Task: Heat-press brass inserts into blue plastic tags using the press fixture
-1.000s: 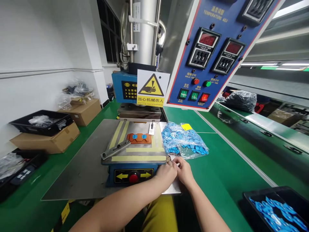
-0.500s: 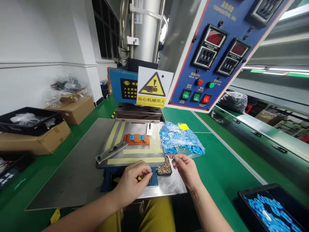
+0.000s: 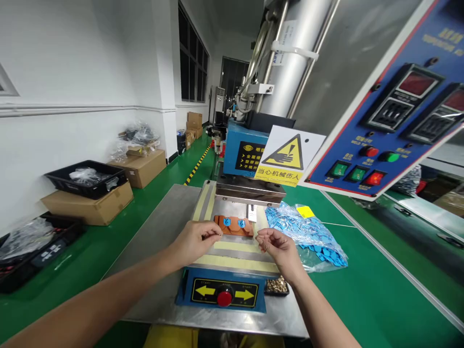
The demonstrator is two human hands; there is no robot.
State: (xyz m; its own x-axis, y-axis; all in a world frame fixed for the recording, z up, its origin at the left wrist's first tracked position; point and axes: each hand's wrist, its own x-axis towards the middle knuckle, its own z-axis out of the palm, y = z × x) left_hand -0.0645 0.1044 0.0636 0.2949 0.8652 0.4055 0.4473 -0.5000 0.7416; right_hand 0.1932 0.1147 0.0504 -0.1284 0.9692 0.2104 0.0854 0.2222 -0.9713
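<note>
My left hand (image 3: 197,244) is pinched closed at the near left of an orange-brown fixture block (image 3: 234,232); a tiny speck shows at its fingertips, too small to name. Close to the block's right end, my right hand (image 3: 278,249) is also pinched, and what it holds cannot be made out. On the block sit two small blue plastic pieces, a left one (image 3: 227,222) and a right one (image 3: 241,224). Behind its right end stands a white strip with a dark slot (image 3: 252,213). Small brass parts fill a black tray (image 3: 277,293), partly behind my right forearm.
Above the taped plate (image 3: 239,263) hangs the press head (image 3: 250,192) with a warning sign (image 3: 290,154). A start panel with a red button (image 3: 224,296) is in front. Right of the plate lies a clear bag of blue pieces (image 3: 308,232). The control box (image 3: 391,121) overhangs at right.
Both hands have moved forward from the plate's near edge and the brass tray to the fixture block. The view has turned left. The metal bar on the plate is now hidden.
</note>
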